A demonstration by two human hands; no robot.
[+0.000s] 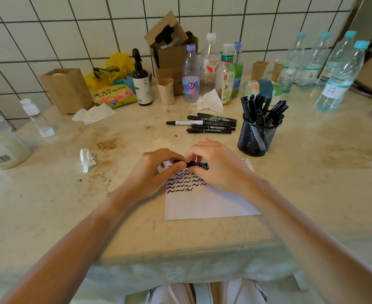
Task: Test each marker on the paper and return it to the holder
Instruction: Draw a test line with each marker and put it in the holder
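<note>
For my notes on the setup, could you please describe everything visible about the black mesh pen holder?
The round black wire-mesh pen holder stands upright on the pale stained tabletop, right of the loose markers lying flat and behind the white paper's right corner. It is crowded with black markers leaning outward above its rim. Neither hand touches it.

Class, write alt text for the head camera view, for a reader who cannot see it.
Two hands, left and right, hold a black marker over paper covered in black squiggles. Behind lie loose markers beside a mesh holder full of markers.
</note>
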